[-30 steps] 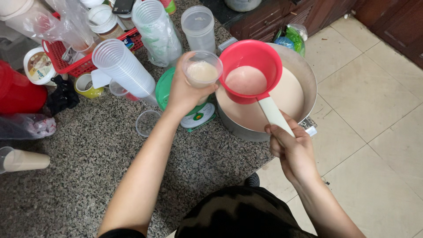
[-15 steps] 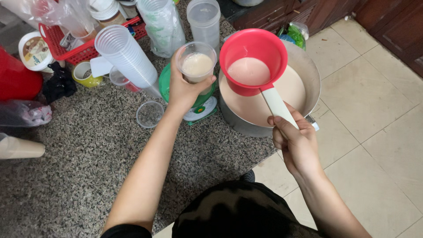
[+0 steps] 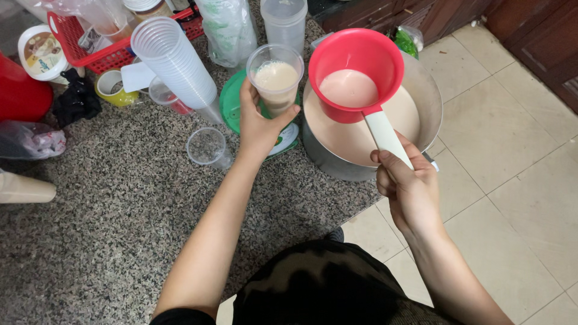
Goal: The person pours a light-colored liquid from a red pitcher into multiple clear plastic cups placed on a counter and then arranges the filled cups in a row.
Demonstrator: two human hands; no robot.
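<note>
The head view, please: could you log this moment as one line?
left hand: holds plastic cup of beige drink | right hand: holds red ladle over metal pot

Red basket (image 3: 108, 54) cut off by top edge, contents partly hidden under plastic bag (image 3: 90, 12). Red container (image 3: 21, 93) cropped at left edge. Tan cup (image 3: 24, 189) lying at left, only part showed. Green scale (image 3: 235, 111) mostly hidden behind left hand (image 3: 259, 123). Metal pot (image 3: 421, 96) base hidden by counter edge.
</note>
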